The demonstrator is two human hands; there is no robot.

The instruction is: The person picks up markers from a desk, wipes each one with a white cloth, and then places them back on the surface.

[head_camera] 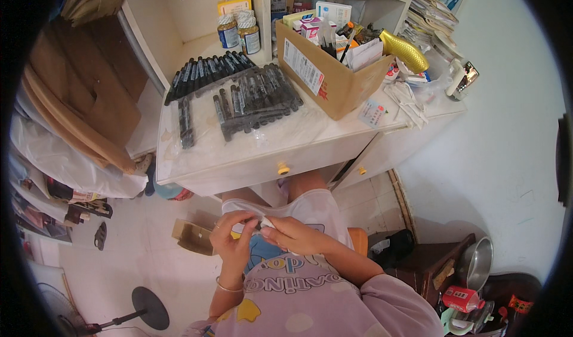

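My left hand [230, 236] and my right hand [291, 235] meet over my lap, fingertips almost touching. The right fingers are closed on a piece of white cloth or tissue [267, 223]. Between the left thumb and forefinger is a small dark object [258, 225], mostly hidden, possibly a pen end. In front of me on the white desk [201, 158] lies a plastic-wrapped bundle of black marker pens [264, 93]. Behind it is a row of black marker pens [208, 71], and a smaller wrapped pack [185, 122] lies to the left.
A cardboard box [340, 86] filled with medicine boxes and pens stands on the desk's right. White gloves [405, 102] lie beside it. Pill bottles [228, 30] stand at the back. Below are a drawer knob [283, 168], a small open carton [194, 237] and a fan base [151, 308].
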